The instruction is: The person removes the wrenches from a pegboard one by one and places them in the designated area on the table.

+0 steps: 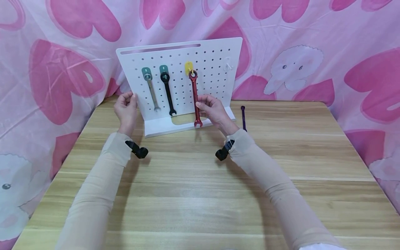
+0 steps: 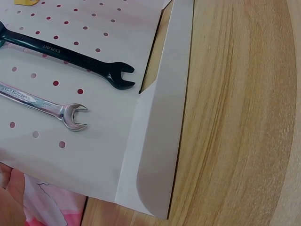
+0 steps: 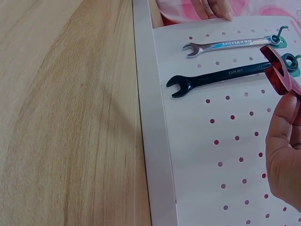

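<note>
My right hand (image 1: pixel 212 109) pinches a red combination wrench (image 1: pixel 195 95) by its shaft. The wrench's ring end is up at the yellow hook (image 1: pixel 189 66) of a white pegboard (image 1: pixel 209 83), and its open end points down, tilted out from the board in the right wrist view. At the board's left edge my left hand (image 1: pixel 125 109) holds on with thumb and curled fingers. A silver wrench (image 1: pixel 152 92) and a black wrench (image 1: pixel 168 92) hang from green hooks on the board's left half.
A clear hook (image 1: pixel 228 65) on the board's right side carries no wrench. On the wooden table (image 1: pixel 187 187), right of the board, lies a small dark purple wrench (image 1: pixel 243 118). Behind the board hangs a pink patterned cloth (image 1: pixel 290 31).
</note>
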`<action>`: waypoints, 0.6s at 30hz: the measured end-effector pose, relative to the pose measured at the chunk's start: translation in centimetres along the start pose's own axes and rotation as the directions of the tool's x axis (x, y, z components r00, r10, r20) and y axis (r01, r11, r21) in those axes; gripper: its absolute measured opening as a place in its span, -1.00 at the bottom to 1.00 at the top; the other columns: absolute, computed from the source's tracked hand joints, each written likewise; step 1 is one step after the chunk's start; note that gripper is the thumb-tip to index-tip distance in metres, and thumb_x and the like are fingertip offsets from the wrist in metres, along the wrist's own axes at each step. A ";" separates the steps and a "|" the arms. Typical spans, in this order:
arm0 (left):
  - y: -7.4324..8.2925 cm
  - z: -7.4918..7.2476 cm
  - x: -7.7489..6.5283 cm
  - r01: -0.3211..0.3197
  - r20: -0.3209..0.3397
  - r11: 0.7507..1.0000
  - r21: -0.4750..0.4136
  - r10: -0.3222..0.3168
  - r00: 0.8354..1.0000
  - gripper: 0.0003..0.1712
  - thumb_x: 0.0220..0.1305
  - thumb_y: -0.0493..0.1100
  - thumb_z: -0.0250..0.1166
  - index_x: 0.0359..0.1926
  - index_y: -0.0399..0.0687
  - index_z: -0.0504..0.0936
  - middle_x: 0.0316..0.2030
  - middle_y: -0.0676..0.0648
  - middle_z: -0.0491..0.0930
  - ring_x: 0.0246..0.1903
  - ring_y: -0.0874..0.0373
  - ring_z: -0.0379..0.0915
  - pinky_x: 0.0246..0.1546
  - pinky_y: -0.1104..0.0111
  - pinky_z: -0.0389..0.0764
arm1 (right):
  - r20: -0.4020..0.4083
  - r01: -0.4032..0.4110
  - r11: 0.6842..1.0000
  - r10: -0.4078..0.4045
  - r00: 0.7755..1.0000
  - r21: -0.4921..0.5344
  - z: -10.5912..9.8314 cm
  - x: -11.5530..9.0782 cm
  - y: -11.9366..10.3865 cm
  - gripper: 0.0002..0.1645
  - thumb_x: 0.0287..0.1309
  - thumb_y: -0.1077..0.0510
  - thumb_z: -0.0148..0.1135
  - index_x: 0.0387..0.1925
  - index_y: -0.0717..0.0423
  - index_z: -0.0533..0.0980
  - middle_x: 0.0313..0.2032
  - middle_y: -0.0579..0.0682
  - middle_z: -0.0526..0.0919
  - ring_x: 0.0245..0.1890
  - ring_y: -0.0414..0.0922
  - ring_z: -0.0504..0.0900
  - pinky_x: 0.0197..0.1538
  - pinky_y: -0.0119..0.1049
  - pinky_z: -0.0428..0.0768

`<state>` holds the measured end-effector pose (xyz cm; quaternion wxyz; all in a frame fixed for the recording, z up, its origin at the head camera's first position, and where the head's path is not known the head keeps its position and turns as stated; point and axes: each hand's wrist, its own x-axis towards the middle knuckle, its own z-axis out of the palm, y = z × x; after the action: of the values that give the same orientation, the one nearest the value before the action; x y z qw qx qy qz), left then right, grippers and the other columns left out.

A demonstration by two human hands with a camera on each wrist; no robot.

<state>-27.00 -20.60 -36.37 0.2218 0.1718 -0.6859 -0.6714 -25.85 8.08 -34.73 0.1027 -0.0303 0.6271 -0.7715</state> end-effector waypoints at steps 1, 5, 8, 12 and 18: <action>0.0 0.0 0.0 0.001 0.000 1.000 -0.001 -0.001 1.000 -0.80 0.26 -0.06 0.24 -0.12 0.01 0.59 -0.29 0.12 0.50 -0.27 0.30 0.37 -0.13 0.48 0.49 | -0.001 0.001 1.000 -0.001 1.000 0.005 0.0 0.0 0.0 -0.85 0.21 0.33 0.16 -0.27 0.02 0.54 -0.40 -0.07 0.52 -0.42 -0.19 0.52 -0.33 -0.38 0.59; -0.1 0.0 0.0 -0.004 0.000 1.000 0.002 0.004 1.000 -0.81 0.26 -0.07 0.24 -0.13 0.01 0.59 -0.28 0.11 0.50 -0.27 0.30 0.37 -0.14 0.49 0.49 | -0.003 0.001 1.000 -0.001 1.000 0.014 0.0 -0.1 -0.1 -0.85 0.21 0.33 0.16 -0.28 0.02 0.54 -0.40 -0.07 0.52 -0.42 -0.19 0.53 -0.33 -0.39 0.59; -0.1 0.0 -0.1 -0.003 -0.002 1.000 -0.003 0.003 1.000 -0.82 0.26 -0.08 0.24 -0.14 0.01 0.59 -0.29 0.11 0.50 -0.27 0.30 0.37 -0.15 0.49 0.49 | -0.001 0.002 1.000 -0.002 1.000 0.028 0.0 -0.2 -0.1 -0.85 0.22 0.33 0.15 -0.28 0.02 0.54 -0.40 -0.07 0.53 -0.43 -0.19 0.53 -0.34 -0.38 0.59; -0.1 0.0 -0.1 0.003 -0.005 1.000 -0.013 -0.003 1.000 -0.82 0.26 -0.08 0.24 -0.14 0.02 0.59 -0.29 0.12 0.50 -0.27 0.29 0.36 -0.16 0.48 0.49 | 0.005 0.003 0.999 -0.004 1.000 0.046 0.1 -0.2 -0.2 -0.85 0.22 0.33 0.15 -0.29 0.02 0.54 -0.40 -0.07 0.54 -0.43 -0.18 0.53 -0.35 -0.39 0.58; -0.2 0.0 0.0 0.006 -0.004 1.000 -0.023 -0.006 1.000 -0.82 0.25 -0.07 0.25 -0.15 0.01 0.59 -0.29 0.11 0.50 -0.27 0.29 0.36 -0.15 0.46 0.49 | 0.005 -0.006 0.998 0.006 1.000 0.063 0.1 -0.3 -0.2 -0.84 0.21 0.34 0.15 -0.30 0.02 0.54 -0.42 -0.07 0.54 -0.46 -0.19 0.54 -0.36 -0.40 0.59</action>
<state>-27.01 -20.64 -36.58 0.2228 0.1727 -0.6772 -0.6796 -25.58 8.04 -34.45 0.1072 -0.0271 0.6024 -0.7905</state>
